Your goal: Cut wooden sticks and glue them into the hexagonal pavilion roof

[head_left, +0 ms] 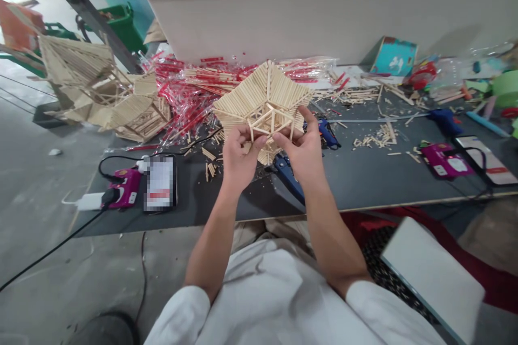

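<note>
Both my hands hold a star-shaped model made of thin wooden sticks [246, 94] up above the table. Its flaps are rows of sticks laid side by side, with an open frame of sticks in the middle. My left hand [242, 153] grips the lower left side, thumb near the centre. On the lower right, my right hand [304, 151] pinches the frame, its thumb close to the left one and its index finger raised along the edge. Below the model lies a dark blue plier-like tool [289, 178], and a blue glue gun [328, 133] rests just right of my right hand.
A larger stick model [105, 91] stands at the left end. Red-and-clear wrappers [178, 99] and loose sticks cover the back. A phone [161, 183] and a purple power strip [126, 187] lie left; another purple power strip [445, 160] and phone [488, 159] lie right. Cables cross the table.
</note>
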Demonstrator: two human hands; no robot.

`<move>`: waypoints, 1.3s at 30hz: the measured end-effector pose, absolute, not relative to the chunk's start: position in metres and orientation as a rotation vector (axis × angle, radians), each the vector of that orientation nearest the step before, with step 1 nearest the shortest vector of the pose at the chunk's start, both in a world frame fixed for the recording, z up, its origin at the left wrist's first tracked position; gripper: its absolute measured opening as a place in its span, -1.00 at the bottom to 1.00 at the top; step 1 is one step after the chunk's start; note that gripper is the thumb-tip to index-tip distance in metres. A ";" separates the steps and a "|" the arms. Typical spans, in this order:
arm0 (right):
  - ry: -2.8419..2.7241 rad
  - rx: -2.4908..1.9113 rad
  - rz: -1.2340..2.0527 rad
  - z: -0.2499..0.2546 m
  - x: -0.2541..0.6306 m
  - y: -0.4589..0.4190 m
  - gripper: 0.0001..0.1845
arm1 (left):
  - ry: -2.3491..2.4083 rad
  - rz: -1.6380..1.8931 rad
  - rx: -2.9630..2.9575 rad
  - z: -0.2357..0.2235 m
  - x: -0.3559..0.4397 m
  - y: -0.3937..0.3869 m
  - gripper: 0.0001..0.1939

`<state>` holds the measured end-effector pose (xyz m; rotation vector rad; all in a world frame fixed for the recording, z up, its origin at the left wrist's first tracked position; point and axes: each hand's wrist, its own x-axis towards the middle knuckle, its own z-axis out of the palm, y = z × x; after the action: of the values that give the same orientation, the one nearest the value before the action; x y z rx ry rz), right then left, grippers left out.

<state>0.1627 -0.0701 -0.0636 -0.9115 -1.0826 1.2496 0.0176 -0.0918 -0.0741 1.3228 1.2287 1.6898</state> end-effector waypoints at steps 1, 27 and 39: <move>-1.089 -0.916 1.262 -0.062 0.163 -0.071 0.05 | 1.237 1.693 1.333 -0.074 0.019 -0.093 -0.78; -1.014 -0.924 1.300 -0.064 0.168 -0.063 -0.25 | 1.316 1.745 1.315 -0.075 0.037 -0.094 -0.76; -1.051 -0.870 1.337 -0.068 0.168 -0.063 -0.38 | 1.711 1.742 1.733 -0.027 -0.004 -0.109 -0.79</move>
<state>0.1681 -0.0626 -0.0680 -0.8696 -1.0509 1.3375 -0.0038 -0.1090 -0.0271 1.7329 1.7107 1.7424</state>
